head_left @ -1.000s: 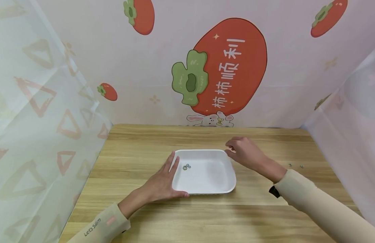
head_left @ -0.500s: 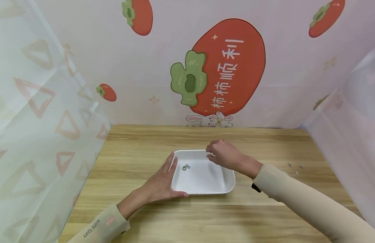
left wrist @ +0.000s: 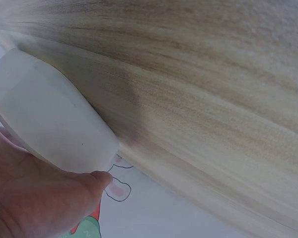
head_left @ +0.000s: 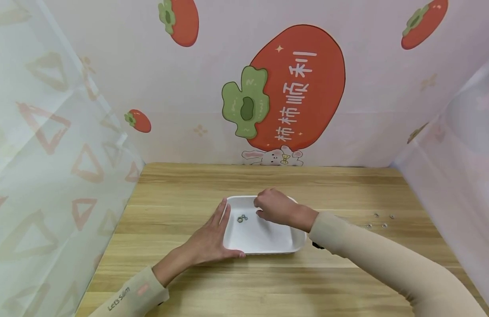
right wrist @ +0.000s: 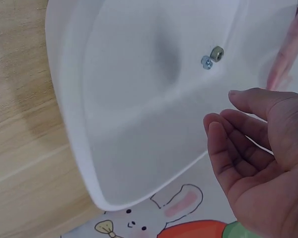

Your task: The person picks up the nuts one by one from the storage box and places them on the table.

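Note:
My left hand grips the left end of a white rectangular tray, fingers along its left rim and thumb along the front edge. In the left wrist view, the thumb lies against the tray's outer wall. Inside the tray at the left sits a small cluster of metal nuts, one larger and brass-toned, beside a smaller silvery nut. Over the tray's back middle hovers my right hand, palm turned toward the nuts. Its fingers are loosely bent, with a gap between thumb and forefinger and nothing visible in it.
Several small metal nuts lie apart on the wooden table at the right, beyond the right forearm. A printed cloth backdrop with persimmons and a rabbit rises behind the table, with pale cloth sides left and right.
My right hand has moved left from the tray's back right corner to over its middle, toward the nuts. More nuts on the table show from behind the sleeve. The left hand stays put.

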The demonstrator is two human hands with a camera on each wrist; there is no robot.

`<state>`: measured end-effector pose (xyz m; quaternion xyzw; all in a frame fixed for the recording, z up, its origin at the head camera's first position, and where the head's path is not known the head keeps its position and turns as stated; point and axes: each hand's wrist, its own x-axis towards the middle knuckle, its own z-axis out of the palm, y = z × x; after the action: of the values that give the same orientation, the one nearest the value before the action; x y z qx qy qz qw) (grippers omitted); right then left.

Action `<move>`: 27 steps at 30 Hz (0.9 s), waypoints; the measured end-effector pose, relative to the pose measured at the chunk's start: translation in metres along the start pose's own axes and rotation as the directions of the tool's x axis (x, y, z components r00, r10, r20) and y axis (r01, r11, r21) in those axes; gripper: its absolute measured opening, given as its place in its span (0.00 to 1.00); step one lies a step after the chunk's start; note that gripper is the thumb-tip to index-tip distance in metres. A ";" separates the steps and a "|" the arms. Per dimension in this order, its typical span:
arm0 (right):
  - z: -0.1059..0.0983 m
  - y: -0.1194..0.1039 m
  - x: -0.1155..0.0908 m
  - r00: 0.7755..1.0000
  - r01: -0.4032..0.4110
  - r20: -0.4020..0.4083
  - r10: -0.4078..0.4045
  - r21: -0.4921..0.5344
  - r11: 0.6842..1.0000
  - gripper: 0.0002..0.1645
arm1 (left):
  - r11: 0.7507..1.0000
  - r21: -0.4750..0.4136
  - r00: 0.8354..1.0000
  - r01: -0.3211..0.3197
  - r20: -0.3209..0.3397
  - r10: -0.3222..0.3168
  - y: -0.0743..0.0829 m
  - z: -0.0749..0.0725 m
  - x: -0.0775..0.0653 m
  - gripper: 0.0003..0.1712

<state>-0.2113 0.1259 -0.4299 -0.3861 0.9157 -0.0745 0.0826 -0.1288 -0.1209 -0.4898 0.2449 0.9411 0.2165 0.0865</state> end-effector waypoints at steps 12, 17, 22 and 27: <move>0.011 -0.011 0.025 0.994 -0.043 0.108 0.032 0.096 0.994 0.10 | 1.000 0.012 1.000 -0.010 -0.001 0.010 -0.002 0.001 0.000 0.83; 0.020 -0.014 0.033 0.990 -0.063 0.129 0.053 0.078 0.995 0.04 | 1.000 0.016 1.000 -0.009 0.002 0.009 -0.002 0.002 0.000 0.83; 0.029 -0.015 0.037 0.991 -0.072 0.120 0.067 0.042 0.997 0.10 | 1.000 0.014 1.000 -0.011 0.004 0.010 -0.002 0.001 0.000 0.83; 0.035 -0.013 0.038 0.993 -0.065 0.101 0.063 0.021 0.998 0.18 | 1.000 0.013 1.000 -0.014 -0.002 0.014 -0.002 0.001 0.000 0.83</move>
<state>-0.2211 0.0869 -0.4649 -0.3588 0.9214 -0.0632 0.1354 -0.1295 -0.1222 -0.4913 0.2516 0.9409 0.2112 0.0823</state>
